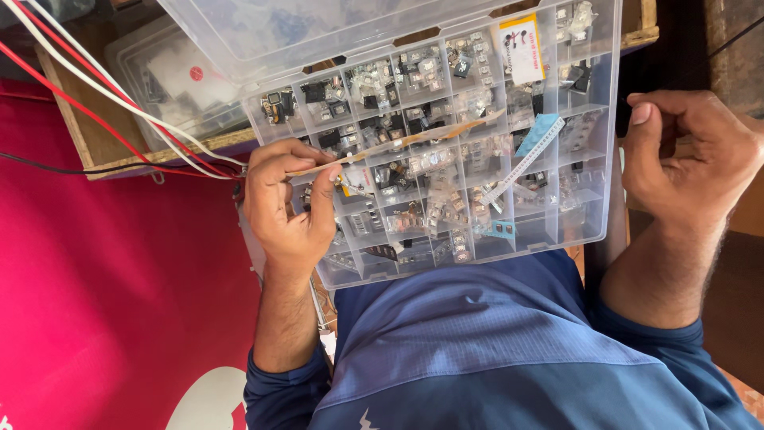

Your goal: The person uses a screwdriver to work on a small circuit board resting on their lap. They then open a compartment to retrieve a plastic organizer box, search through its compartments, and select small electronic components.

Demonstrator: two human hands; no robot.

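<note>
1. Left hand (288,213) pinching tan strip (398,142) across parts box (593,191); right hand (691,159) loosely curled, empty, beside box.
2. Best lifted level, clear of dividers.

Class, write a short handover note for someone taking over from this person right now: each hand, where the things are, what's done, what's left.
Left hand: grip shut on a thin tan strip lying across the clear parts box.
Right hand: curled beside the box's right edge; whether it holds anything is hidden.
Box: open, lid up, on the lap, compartments full of small parts.
Done: strip in hand.
Left: strip not yet clear of the box.
</note>
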